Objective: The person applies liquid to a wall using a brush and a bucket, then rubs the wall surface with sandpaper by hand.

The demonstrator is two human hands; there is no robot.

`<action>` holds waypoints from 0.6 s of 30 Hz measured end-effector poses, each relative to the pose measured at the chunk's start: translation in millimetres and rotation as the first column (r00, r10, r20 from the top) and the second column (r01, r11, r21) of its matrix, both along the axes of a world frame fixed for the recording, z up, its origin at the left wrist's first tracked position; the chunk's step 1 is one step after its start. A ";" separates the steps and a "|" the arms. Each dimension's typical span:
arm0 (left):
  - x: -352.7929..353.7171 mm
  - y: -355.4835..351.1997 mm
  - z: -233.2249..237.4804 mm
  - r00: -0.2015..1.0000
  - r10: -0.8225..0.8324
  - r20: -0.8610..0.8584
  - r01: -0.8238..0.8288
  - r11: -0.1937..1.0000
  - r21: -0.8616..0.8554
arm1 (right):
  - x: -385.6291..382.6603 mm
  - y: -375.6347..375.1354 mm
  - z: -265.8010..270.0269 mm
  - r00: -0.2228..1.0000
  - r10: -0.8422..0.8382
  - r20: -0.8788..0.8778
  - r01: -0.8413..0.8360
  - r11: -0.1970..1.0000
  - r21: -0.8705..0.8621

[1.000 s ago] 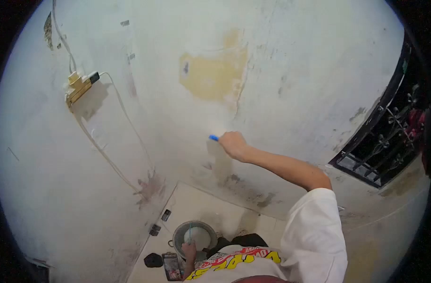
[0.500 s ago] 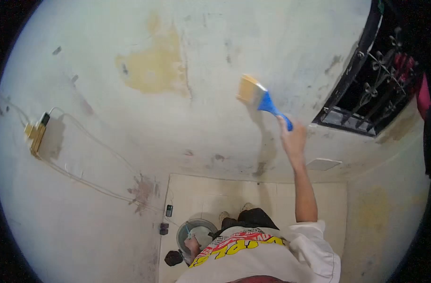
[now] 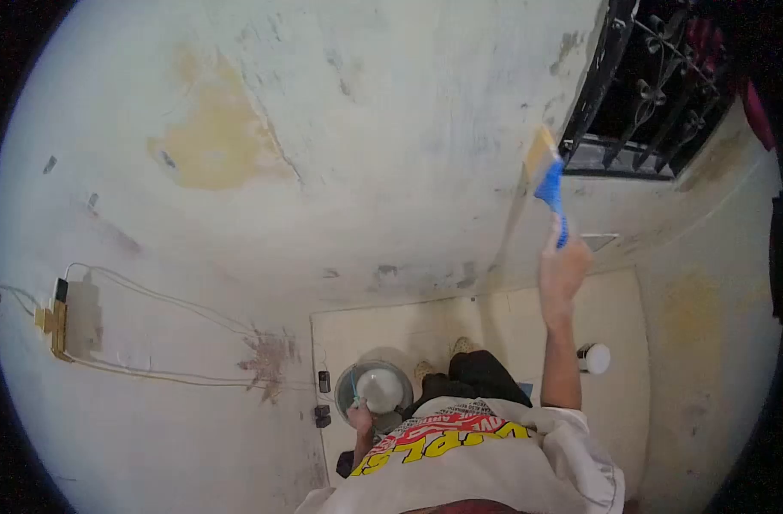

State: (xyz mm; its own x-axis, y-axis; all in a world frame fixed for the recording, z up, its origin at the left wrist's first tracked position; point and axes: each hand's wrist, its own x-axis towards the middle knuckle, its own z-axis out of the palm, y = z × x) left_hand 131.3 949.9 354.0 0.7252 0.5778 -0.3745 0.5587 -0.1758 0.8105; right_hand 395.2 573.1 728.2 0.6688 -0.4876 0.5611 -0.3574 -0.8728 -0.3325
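My right hand [image 3: 565, 267] is closed around the blue handle of a wide paintbrush [image 3: 550, 187]. The brush's pale bristles point up and touch or nearly touch the wall [image 3: 391, 154], just left of the barred window. Low on the left, my left hand [image 3: 360, 418] is at the near rim of a grey bucket [image 3: 406, 377], fingers curled. A thin light-blue piece shows by those fingers; whether it is a handle or a tool I cannot make out. Inside the bucket is a round white shape [image 3: 380, 391].
A dark window grille [image 3: 657, 94] stands at the upper right. A power strip [image 3: 59, 330] with cables hangs on the left wall. A white tub [image 3: 594, 358] is on the tiled floor [image 3: 614, 317] to the right, and small dark objects [image 3: 323, 417] lie beside the bucket.
My right hand has carried the paintbrush rightward along the wall to the window's edge, and the brush now stands more upright. The view has turned right. My left hand stays at the bucket.
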 end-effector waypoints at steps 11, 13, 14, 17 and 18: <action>10.9 -16.0 -3.8 0.962 0.253 -0.104 -0.273 0.900 -0.339 | 25.2 219.0 -37.1 0.810 0.583 0.057 -0.581 0.812 -0.050; 19.0 -28.8 19.9 0.951 0.283 -0.127 -0.309 0.899 -0.309 | 30.3 242.7 -51.8 0.776 0.583 0.241 -0.549 0.812 -0.198; 11.1 -30.1 23.9 0.937 0.316 -0.147 -0.346 0.897 -0.275 | 33.2 249.3 -52.5 0.678 0.695 0.239 -0.702 0.709 -0.069; -5.8 -32.6 31.3 0.984 0.180 0.006 -0.174 0.956 -0.238 | 52.2 242.3 -71.3 0.571 0.783 0.247 -0.818 0.566 0.101; -10.5 -32.1 31.4 0.990 0.116 0.082 -0.095 0.970 -0.223 | 57.8 238.5 -81.8 0.557 0.802 0.216 -0.830 0.541 0.133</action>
